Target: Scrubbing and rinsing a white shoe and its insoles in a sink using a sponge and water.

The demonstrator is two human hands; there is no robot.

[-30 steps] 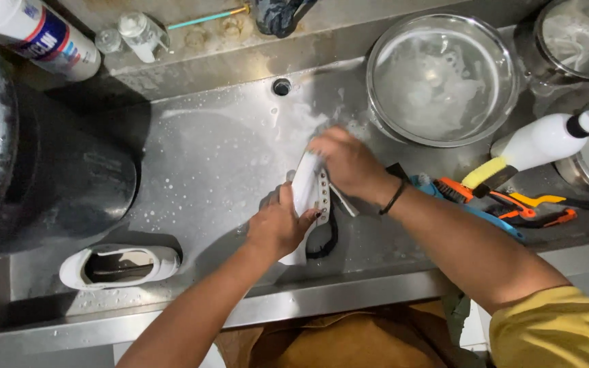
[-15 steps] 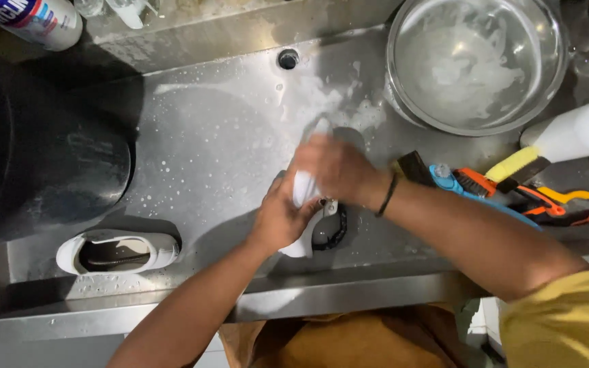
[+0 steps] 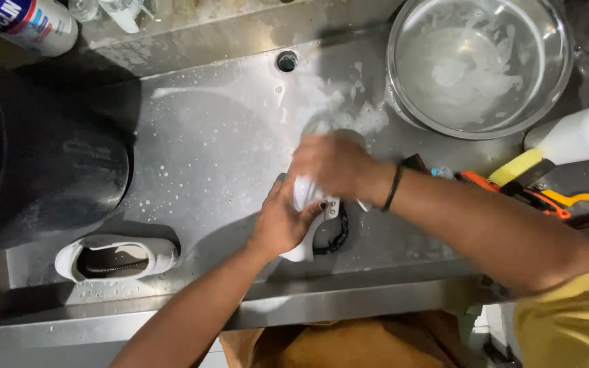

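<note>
A white shoe (image 3: 305, 225) with a dark inner lining, its opening turned towards the camera, is held over the wet, soapy steel sink basin (image 3: 206, 157). The left hand (image 3: 282, 221) grips its side; the right hand (image 3: 332, 163) covers its upper end, which is blurred

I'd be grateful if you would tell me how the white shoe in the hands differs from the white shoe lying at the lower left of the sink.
The held shoe is gripped by the left hand, with the right hand over it; the lying shoe is untouched. The held shoe is mostly hidden; the lying shoe shows its dark opening, facing up. Both are white and in the wet steel sink.
</note>
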